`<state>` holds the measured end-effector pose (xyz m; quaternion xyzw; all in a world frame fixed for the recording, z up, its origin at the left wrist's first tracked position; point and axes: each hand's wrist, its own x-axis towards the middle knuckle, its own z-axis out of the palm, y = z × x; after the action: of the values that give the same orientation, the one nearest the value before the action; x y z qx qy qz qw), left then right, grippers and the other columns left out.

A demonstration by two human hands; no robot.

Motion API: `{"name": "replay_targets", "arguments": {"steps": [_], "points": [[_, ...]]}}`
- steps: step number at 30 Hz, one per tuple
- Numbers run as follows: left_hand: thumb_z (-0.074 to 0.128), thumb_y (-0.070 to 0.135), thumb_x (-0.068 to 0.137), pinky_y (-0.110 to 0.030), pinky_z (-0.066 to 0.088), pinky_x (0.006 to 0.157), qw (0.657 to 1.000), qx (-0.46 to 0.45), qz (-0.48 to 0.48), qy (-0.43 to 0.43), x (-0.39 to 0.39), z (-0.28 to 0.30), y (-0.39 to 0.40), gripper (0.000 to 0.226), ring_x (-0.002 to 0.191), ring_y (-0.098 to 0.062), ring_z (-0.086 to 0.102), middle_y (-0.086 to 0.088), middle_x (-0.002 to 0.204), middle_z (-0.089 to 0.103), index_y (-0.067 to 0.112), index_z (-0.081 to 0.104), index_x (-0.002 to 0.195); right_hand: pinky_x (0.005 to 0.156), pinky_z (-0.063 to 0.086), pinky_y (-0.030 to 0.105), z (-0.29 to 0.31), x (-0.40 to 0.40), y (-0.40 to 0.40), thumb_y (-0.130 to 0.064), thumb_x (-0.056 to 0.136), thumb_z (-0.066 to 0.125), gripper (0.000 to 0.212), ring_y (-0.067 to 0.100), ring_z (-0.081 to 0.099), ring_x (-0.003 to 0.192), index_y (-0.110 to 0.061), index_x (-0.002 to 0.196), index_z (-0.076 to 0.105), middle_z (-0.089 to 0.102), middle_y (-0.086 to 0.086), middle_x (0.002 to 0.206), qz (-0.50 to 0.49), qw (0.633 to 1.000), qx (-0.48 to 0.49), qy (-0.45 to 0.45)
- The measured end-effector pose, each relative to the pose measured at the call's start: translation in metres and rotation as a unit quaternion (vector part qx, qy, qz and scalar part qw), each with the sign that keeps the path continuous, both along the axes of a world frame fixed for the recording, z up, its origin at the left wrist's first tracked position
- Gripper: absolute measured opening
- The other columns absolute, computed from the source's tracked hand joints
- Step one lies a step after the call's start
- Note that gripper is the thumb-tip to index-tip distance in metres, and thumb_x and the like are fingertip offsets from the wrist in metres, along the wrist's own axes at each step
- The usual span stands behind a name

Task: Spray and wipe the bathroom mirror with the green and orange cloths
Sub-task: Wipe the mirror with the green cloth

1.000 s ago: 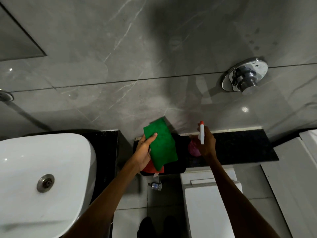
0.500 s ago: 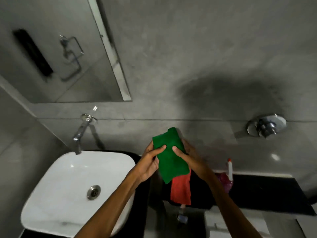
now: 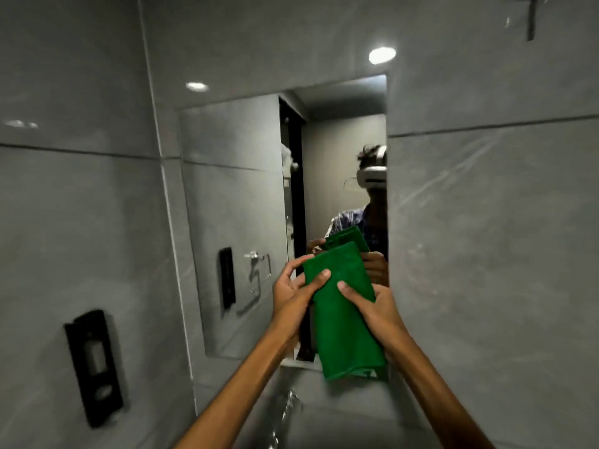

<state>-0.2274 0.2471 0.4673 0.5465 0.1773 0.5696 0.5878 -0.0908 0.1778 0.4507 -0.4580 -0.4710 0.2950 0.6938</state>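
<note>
Head view: green cloth [image 3: 343,306], folded into a long strip, held upright in front of the lower right part of the bathroom mirror [image 3: 240,222]. Left hand [image 3: 293,294] curled round the cloth's left edge, thumb pressed on its front face; right hand [image 3: 372,306] gripping the right edge, thumb likewise on the front, remaining fingers hidden behind the fabric. Lower end of the cloth hanging free below both hands. Orange cloth out of sight. Mirror set into a grey tiled wall [image 3: 486,254], reflecting the cloth, both hands and a person in a checked shirt wearing a white headset. Black wall fitting [image 3: 94,367] mounted on the side wall at left, well apart from the hands. Tap spout [image 3: 285,413] blurred at bottom centre.
</note>
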Motion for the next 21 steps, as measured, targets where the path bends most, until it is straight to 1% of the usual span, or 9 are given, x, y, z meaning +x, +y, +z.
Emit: {"name": "replay_targets", "arguments": {"steps": [4,6,8,11,13,15,17,19,21], "points": [[0.073,0.017,0.095,-0.02,0.061,0.074,0.976,0.153,0.148,0.041,-0.053,0.052,0.054,0.024,0.1,-0.008,0.079,0.005,0.103,0.083,0.023,0.069,0.118,0.062,0.063,0.025,0.073,-0.035,0.027,-0.02,0.094,0.073,0.012,0.009,0.077,0.068,-0.019,0.082,0.074,0.08,0.0,0.08,-0.172,0.977,0.123,0.024],[0.065,0.023,0.101,-0.029,0.059,0.091,0.929,0.235,0.266,0.104,-0.084,0.06,0.089,0.028,0.115,-0.005,0.069,0.004,0.124,0.075,0.025,0.066,0.128,0.054,0.055,0.009,0.106,-0.04,0.039,-0.022,0.098,0.068,0.007,-0.008,0.07,0.06,-0.021,0.092,0.071,0.071,-0.01,0.078,-0.29,0.938,0.187,-0.028],[0.055,0.029,0.106,-0.043,0.047,0.116,0.867,0.284,0.357,0.197,-0.116,0.062,0.126,0.045,0.14,-0.016,0.053,-0.004,0.157,0.054,0.025,0.052,0.151,0.055,0.053,0.004,0.134,-0.047,0.051,-0.014,0.101,0.061,0.018,-0.009,0.065,0.061,-0.007,0.115,0.07,0.067,-0.009,0.082,-0.376,0.893,0.223,-0.104],[0.044,0.033,0.11,-0.046,0.012,0.135,0.782,0.364,0.406,0.303,-0.149,0.071,0.176,0.066,0.165,-0.022,0.012,-0.005,0.178,0.012,0.014,0.016,0.167,0.109,0.048,0.015,0.154,-0.049,0.082,0.018,0.091,0.051,0.073,0.01,0.058,0.118,-0.004,0.159,0.033,0.058,0.017,0.144,-0.463,0.815,0.242,-0.249],[0.034,0.036,0.105,-0.049,0.005,0.136,0.745,0.391,0.421,0.34,-0.155,0.079,0.204,0.072,0.166,-0.026,0.004,-0.011,0.177,0.002,0.007,0.006,0.165,0.127,0.032,0.047,0.16,-0.05,0.106,0.025,0.083,0.044,0.088,0.03,0.03,0.155,-0.002,0.162,0.015,0.025,0.018,0.169,-0.487,0.769,0.237,-0.34],[0.033,0.032,0.102,-0.055,0.006,0.134,0.731,0.397,0.435,0.345,-0.149,0.084,0.226,0.073,0.165,-0.034,0.007,-0.018,0.176,0.005,0.0,0.009,0.164,0.127,0.017,0.065,0.16,-0.053,0.13,0.014,0.087,0.049,0.087,0.038,0.011,0.16,-0.003,0.163,0.009,0.013,0.019,0.172,-0.506,0.718,0.179,-0.444],[0.029,0.033,0.104,-0.06,0.01,0.132,0.715,0.405,0.458,0.339,-0.143,0.083,0.247,0.071,0.164,-0.038,0.01,-0.022,0.175,0.009,0.0,0.011,0.163,0.126,0.01,0.068,0.15,-0.051,0.154,-0.018,0.098,0.057,0.085,0.042,0.005,0.16,-0.007,0.164,0.004,0.005,0.021,0.173,-0.526,0.63,0.107,-0.561],[0.018,0.042,0.105,-0.059,0.009,0.133,0.692,0.429,0.475,0.335,-0.142,0.077,0.269,0.072,0.165,-0.035,0.007,-0.019,0.177,0.004,0.005,0.004,0.165,0.127,0.007,0.066,0.134,-0.043,0.168,-0.053,0.103,0.042,0.085,0.04,0.0,0.161,-0.01,0.165,0.002,0.001,0.02,0.174,-0.522,0.54,0.089,-0.654],[0.012,0.049,0.105,-0.056,0.007,0.134,0.671,0.451,0.486,0.331,-0.145,0.073,0.288,0.074,0.167,-0.03,0.0,-0.014,0.179,-0.002,0.012,-0.003,0.168,0.128,0.005,0.064,0.125,-0.038,0.177,-0.067,0.102,0.026,0.087,0.037,-0.002,0.162,-0.012,0.166,0.002,0.0,0.018,0.174,-0.525,0.506,0.092,-0.678]]}}
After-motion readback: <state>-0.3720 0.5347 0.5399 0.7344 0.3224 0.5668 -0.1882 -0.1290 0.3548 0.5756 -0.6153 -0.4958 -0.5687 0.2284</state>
